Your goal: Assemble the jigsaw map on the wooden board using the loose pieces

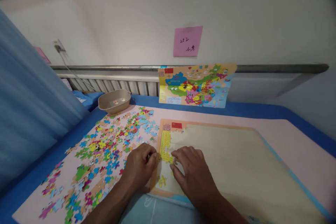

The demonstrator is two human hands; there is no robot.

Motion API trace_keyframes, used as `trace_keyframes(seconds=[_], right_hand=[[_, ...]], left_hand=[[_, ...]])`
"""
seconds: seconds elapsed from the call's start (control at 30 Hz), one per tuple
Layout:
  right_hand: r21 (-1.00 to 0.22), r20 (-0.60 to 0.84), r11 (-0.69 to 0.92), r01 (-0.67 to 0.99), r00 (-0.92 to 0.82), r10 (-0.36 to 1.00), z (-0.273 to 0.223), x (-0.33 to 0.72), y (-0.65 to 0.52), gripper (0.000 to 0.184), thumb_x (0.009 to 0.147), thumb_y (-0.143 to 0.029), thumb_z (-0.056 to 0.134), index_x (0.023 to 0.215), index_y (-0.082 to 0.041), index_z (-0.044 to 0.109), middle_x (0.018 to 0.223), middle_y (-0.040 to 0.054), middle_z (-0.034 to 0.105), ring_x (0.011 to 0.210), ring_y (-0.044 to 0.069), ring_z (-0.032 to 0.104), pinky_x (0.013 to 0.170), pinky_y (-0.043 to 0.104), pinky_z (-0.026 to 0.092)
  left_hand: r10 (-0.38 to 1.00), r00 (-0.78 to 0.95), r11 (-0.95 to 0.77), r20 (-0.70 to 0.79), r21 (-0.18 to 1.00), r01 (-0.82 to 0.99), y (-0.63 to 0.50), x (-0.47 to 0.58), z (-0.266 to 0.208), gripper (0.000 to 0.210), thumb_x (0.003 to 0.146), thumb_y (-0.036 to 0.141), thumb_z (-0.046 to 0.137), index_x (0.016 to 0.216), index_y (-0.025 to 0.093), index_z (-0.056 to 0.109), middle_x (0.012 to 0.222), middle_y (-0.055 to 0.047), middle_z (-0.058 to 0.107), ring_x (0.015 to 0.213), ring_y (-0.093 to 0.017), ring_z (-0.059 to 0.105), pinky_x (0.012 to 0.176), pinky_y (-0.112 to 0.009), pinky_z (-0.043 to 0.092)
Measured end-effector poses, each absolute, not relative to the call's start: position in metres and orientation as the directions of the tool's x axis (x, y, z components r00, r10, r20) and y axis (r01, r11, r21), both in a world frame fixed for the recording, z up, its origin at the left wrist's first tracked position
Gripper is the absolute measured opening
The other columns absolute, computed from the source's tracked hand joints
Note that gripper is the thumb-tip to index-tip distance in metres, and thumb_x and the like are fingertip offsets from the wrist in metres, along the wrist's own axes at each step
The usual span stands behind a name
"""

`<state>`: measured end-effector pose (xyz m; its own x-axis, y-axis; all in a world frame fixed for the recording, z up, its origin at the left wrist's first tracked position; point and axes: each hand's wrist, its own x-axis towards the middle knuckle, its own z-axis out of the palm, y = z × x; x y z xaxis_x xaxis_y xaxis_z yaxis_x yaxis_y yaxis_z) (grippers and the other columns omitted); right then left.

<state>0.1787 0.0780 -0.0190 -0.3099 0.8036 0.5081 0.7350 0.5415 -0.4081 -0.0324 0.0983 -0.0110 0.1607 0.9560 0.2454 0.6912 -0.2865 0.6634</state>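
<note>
Fingers [181,155] flank a puzzle strip [165,141], long axis forward.

And you're in soft, dim light; a faint shadow hangs below the rail [275,68] at three o'clock, your two-o'clock corner blurring dark!

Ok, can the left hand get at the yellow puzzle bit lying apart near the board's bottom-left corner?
Probably yes: the yellow puzzle bit lies uncovered on the board, close to the left hand, with the right hand off to its other side.
</note>
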Motion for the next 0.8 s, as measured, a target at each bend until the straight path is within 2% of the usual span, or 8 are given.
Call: trace_keyframes(seconds=[0.17, 0.47, 0.6, 0.8], right_hand=[[-0.414, 0.494, 0.544, 0.73, -0.322, 0.808, -0.024, 0.179, 0.079, 0.03, 0.085, -0.009, 0.072, 0.109, -0.023, 0.063, 0.1, 0.0031, 0.067, 0.094, 0.025, 0.056, 0.085, 0.041, 0.033], [-0.444, 0.484, 0.565, 0.695, -0.344, 0.805, -0.022, 0.176, 0.077, 0.027, 0.087, -0.011, 0.071, 0.109, -0.024, 0.063, 0.101, 0.0037, 0.067, 0.095, 0.026, 0.056, 0.085, 0.041, 0.033], [-0.44, 0.472, 0.563, 0.7, -0.353, 0.808, -0.021, 0.178, 0.077, 0.027, 0.088, -0.012, 0.071, 0.11, -0.024, 0.064, 0.102, 0.0035, 0.068, 0.095, 0.025, 0.057, 0.086, 0.041, 0.033], [-0.366, 0.443, 0.467, 0.805, -0.29, 0.848, -0.021, 0.197, 0.088, 0.02, 0.088, -0.014, 0.069, 0.106, -0.023, 0.066, 0.099, 0.0039, 0.068, 0.095, 0.025, 0.059, 0.084, 0.04, 0.035]], left_hand=[[0.927, 0.268, -0.376, 0.264, 0.677, 0.632, 0.094, -0.028, -0.016, 0.015, 0.086, 0.013, 0.055, 0.082, 0.021, 0.067, 0.08, 0.0, 0.064, 0.076, -0.014, 0.06, 0.07, -0.026, 0.041], [0.952, 0.244, -0.295, 0.183, 0.758, 0.582, 0.091, -0.022, -0.018, 0.013, 0.086, 0.016, 0.058, 0.082, 0.021, 0.069, 0.081, 0.0, 0.066, 0.076, -0.014, 0.062, 0.07, -0.026, 0.043], [0.944, 0.26, -0.321, 0.201, 0.736, 0.596, 0.092, -0.023, -0.019, 0.015, 0.087, 0.016, 0.056, 0.084, 0.022, 0.07, 0.081, 0.0, 0.066, 0.076, -0.014, 0.062, 0.07, -0.026, 0.042], [0.95, 0.178, -0.302, 0.255, 0.617, 0.727, 0.096, -0.03, -0.012, 0.017, 0.09, 0.019, 0.052, 0.08, 0.021, 0.066, 0.079, -0.001, 0.065, 0.076, -0.016, 0.06, 0.069, -0.028, 0.039]])
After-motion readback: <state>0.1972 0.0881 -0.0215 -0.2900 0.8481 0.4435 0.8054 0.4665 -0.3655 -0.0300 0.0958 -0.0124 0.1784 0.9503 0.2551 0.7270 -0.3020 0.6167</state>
